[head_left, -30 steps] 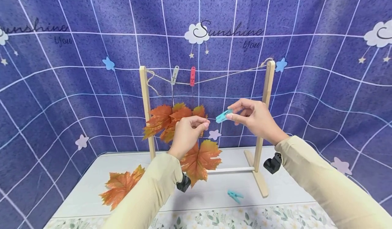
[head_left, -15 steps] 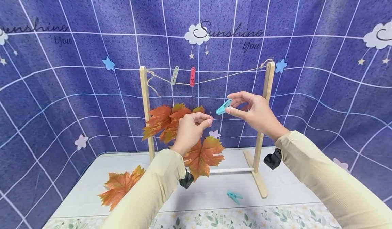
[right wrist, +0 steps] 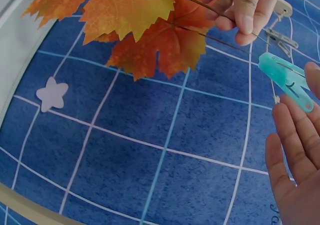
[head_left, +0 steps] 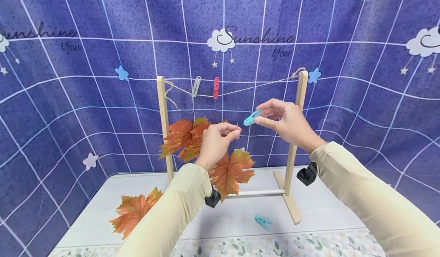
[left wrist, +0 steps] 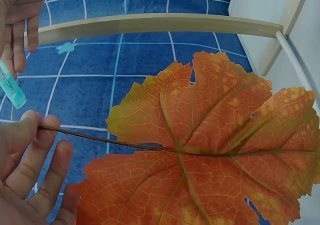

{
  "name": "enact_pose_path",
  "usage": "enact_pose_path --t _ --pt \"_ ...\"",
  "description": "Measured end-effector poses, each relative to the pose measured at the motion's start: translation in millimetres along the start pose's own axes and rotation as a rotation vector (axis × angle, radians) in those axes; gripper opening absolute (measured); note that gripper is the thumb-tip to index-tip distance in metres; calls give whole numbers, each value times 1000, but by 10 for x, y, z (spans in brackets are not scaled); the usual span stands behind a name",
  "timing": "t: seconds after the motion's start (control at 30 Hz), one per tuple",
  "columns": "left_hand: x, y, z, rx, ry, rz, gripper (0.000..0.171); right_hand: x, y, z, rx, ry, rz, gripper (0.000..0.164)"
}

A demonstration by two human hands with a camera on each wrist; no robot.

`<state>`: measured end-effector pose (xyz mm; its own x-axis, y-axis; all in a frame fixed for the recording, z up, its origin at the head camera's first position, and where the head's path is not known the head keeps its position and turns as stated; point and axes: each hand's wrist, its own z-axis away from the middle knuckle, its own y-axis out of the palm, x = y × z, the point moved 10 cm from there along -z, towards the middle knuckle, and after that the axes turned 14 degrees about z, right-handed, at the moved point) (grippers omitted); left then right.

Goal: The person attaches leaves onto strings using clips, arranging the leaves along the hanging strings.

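Note:
My left hand (head_left: 217,141) pinches the thin brown stem (left wrist: 100,138) of an orange maple leaf (left wrist: 215,135) between thumb and fingertips. The leaf hangs below that hand in the head view. A turquoise clothespin (head_left: 252,117) is held between the thumb and fingers of my right hand (head_left: 290,123), just right of the stem's top. In the right wrist view the same clothespin (right wrist: 286,80) points toward the left fingertips. Both hands are in front of and below a sagging string (head_left: 251,88), where a grey clothespin (head_left: 196,86) and a red clothespin (head_left: 216,88) hold hanging leaves (head_left: 182,136).
The string spans two wooden posts (head_left: 300,92) of a stand with a white crossbar (head_left: 262,192). On the white table (head_left: 237,219) lie another turquoise clothespin (head_left: 263,222) at front and a leaf (head_left: 135,210) at left. A blue grid-patterned cloth (head_left: 103,96) stands behind.
My left hand has moved slightly right and up, carrying the leaf along. The right hand has risen a little with the clothespin, which has come closer to the stem.

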<state>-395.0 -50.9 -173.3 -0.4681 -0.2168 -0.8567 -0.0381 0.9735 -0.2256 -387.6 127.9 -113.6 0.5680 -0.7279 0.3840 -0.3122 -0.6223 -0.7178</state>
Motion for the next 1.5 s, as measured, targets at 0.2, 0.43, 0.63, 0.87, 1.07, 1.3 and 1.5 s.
enact_pose_path --t 0.2,0.43,0.63,0.87,1.07,1.3,1.5 --pt "-41 42 -50 3 -4 24 16 47 -135 -74 -34 3 47 19" --pt "-66 68 -100 6 3 27 15 83 -235 -170 -37 17 30 22" --pt "-115 97 -163 -10 34 15 14 76 -281 -237 -37 26 53 20" --pt "-173 159 -275 -28 57 18 15 103 -374 -319 -62 15 69 21" --pt "-172 154 -350 -77 50 44 15 84 -412 -412 -77 28 73 18" --pt "-159 73 -450 -172 40 74 16 93 -488 -554 -96 20 94 19" --pt "-148 21 -532 -214 25 62 16 148 -473 -675 -112 10 62 18"
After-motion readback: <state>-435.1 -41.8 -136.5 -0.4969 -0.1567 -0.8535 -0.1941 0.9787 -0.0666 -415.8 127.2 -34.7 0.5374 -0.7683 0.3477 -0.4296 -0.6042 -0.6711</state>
